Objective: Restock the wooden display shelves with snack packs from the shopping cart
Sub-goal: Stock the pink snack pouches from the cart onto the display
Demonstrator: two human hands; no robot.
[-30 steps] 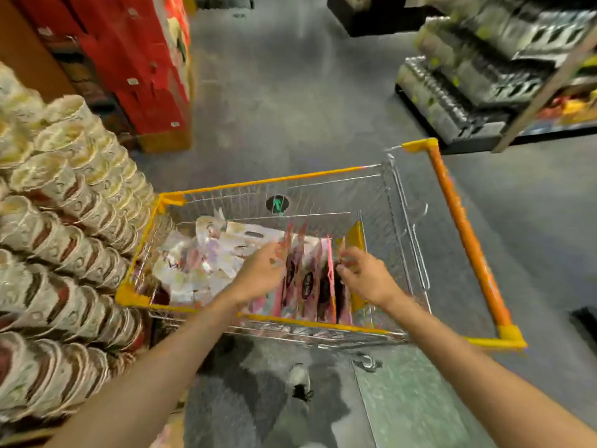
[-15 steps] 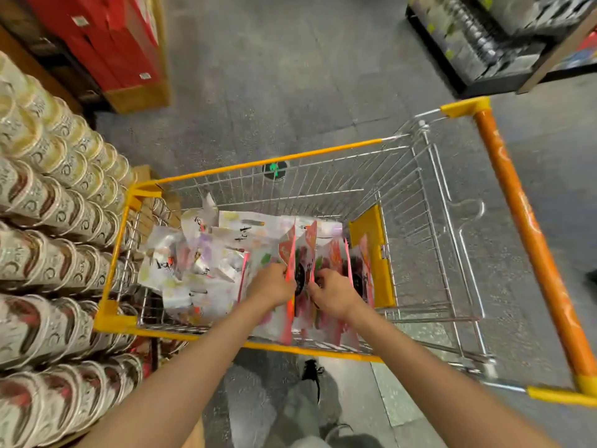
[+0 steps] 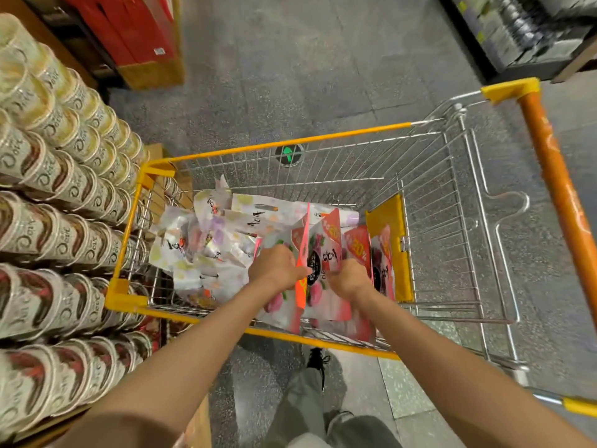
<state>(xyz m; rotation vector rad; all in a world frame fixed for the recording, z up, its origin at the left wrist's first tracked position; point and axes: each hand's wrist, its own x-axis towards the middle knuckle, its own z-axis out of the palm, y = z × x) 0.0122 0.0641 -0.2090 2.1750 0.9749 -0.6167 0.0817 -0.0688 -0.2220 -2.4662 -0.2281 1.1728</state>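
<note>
Both hands curled round upright pink snack packs (image 3: 326, 253) inside shopping cart (image 3: 445, 202): left hand (image 3: 276, 265) grips left side of bunch, right hand (image 3: 350, 279) grips right side. Pale snack packs (image 3: 206, 247) piled loose in cart left of pink ones. Stacked cups (image 3: 55, 205) on display just left of cart. Red boxes (image 3: 135, 30) beyond cups.

1. I see the shopping cart (image 3: 323, 134), a silver wire basket with a yellow rim and an orange handle at its right end.
2. Pink snack packs (image 3: 329, 253) stand upright on edge in a row along the cart's near side, just beside the yellow flap at the right.
3. White pastel-printed snack packs (image 3: 206, 247) lie jumbled flat toward the cart's left end.
</note>
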